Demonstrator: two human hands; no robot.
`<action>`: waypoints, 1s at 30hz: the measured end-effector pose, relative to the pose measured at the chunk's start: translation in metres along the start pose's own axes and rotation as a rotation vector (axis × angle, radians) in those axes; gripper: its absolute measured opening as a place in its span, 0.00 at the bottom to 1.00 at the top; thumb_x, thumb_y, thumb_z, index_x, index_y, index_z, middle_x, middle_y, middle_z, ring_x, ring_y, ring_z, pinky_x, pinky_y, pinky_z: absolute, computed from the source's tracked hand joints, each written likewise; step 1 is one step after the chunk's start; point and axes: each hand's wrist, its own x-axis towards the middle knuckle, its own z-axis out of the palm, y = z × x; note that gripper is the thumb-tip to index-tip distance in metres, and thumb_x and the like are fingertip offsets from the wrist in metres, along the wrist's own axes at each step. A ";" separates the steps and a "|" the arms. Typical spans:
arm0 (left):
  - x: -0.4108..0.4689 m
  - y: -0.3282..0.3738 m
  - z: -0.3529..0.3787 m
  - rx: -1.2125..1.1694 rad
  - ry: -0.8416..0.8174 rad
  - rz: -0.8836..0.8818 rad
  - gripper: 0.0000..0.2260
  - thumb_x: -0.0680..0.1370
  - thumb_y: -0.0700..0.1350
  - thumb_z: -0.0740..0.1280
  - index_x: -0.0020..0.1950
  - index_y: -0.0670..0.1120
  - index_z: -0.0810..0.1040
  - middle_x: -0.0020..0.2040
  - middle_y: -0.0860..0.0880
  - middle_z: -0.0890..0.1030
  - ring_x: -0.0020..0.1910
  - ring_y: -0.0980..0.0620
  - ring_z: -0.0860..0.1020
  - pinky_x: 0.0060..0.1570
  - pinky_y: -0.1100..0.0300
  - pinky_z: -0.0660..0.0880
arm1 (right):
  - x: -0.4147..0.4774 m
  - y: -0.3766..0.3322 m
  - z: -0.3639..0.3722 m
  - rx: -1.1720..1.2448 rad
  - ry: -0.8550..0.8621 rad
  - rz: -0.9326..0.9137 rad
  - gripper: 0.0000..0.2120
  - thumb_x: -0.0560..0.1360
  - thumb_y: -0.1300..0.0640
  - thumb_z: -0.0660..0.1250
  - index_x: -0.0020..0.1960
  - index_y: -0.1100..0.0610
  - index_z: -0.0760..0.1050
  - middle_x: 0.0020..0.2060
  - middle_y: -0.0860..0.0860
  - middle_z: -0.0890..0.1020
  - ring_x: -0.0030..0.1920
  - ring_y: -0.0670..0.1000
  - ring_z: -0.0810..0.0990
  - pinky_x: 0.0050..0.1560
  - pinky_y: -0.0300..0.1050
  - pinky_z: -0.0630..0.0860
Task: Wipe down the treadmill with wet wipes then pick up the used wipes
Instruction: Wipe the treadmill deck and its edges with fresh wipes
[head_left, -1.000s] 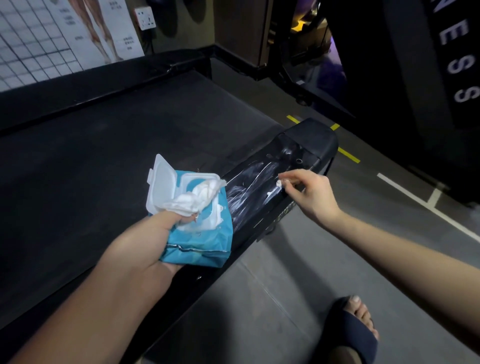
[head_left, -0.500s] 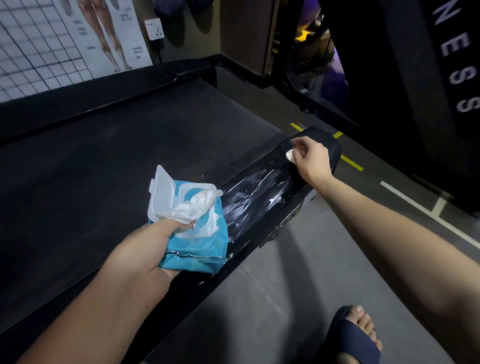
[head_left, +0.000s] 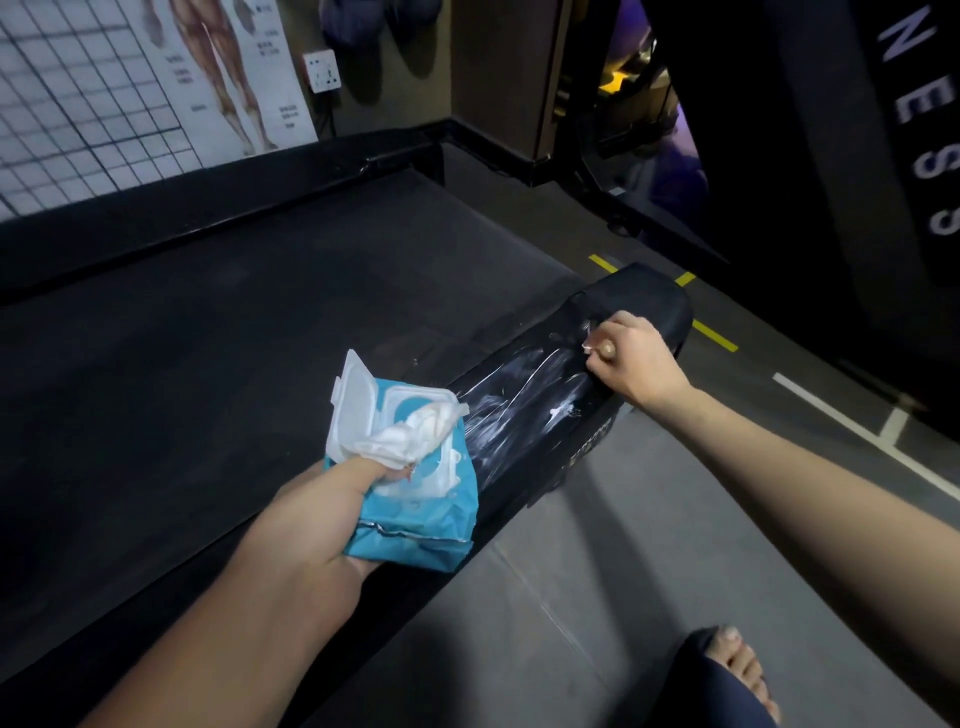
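Observation:
The treadmill's black side rail (head_left: 524, 415) runs from lower left to its end cap at the right, streaked with wet smears. My right hand (head_left: 631, 358) presses a small balled white wipe (head_left: 589, 344) against the rail near the end cap, fingers curled round it, so the wipe is mostly hidden. My left hand (head_left: 322, 514) grips a blue pack of wet wipes (head_left: 415, 514) with its white lid flipped open. A crumpled white wipe (head_left: 410, 436) sticks out of the pack's opening under my thumb. The dark running belt (head_left: 234, 322) lies to the left.
Grey floor (head_left: 571, 597) with white and yellow lines lies to the right of the rail. My foot in a dark slipper (head_left: 722, 680) stands at the bottom right. A wall chart (head_left: 130, 78) and a socket (head_left: 323, 70) are at the back; dark gym equipment stands at upper right.
My right hand swept the small wipe along the rail toward the end cap and has come slightly back. My left hand kept hold of the pack.

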 end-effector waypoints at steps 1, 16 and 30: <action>-0.001 0.002 0.001 -0.007 0.008 -0.008 0.06 0.81 0.34 0.66 0.55 0.38 0.82 0.59 0.34 0.84 0.63 0.31 0.81 0.68 0.33 0.74 | 0.004 -0.005 -0.005 -0.010 -0.015 -0.003 0.05 0.73 0.60 0.69 0.47 0.59 0.83 0.46 0.55 0.80 0.48 0.58 0.79 0.48 0.45 0.74; -0.003 0.002 0.002 -0.035 0.088 -0.052 0.13 0.77 0.31 0.69 0.60 0.39 0.82 0.53 0.35 0.86 0.49 0.35 0.87 0.43 0.39 0.85 | 0.049 0.006 -0.005 -0.056 -0.043 -0.105 0.07 0.79 0.62 0.67 0.46 0.61 0.83 0.45 0.59 0.76 0.45 0.63 0.78 0.48 0.55 0.77; -0.019 0.009 0.005 0.063 -0.006 -0.007 0.08 0.82 0.32 0.64 0.44 0.38 0.79 0.33 0.42 0.84 0.46 0.38 0.80 0.63 0.37 0.75 | 0.028 -0.007 -0.054 0.004 -0.325 -0.024 0.06 0.76 0.59 0.69 0.44 0.50 0.82 0.36 0.45 0.83 0.35 0.41 0.80 0.37 0.30 0.72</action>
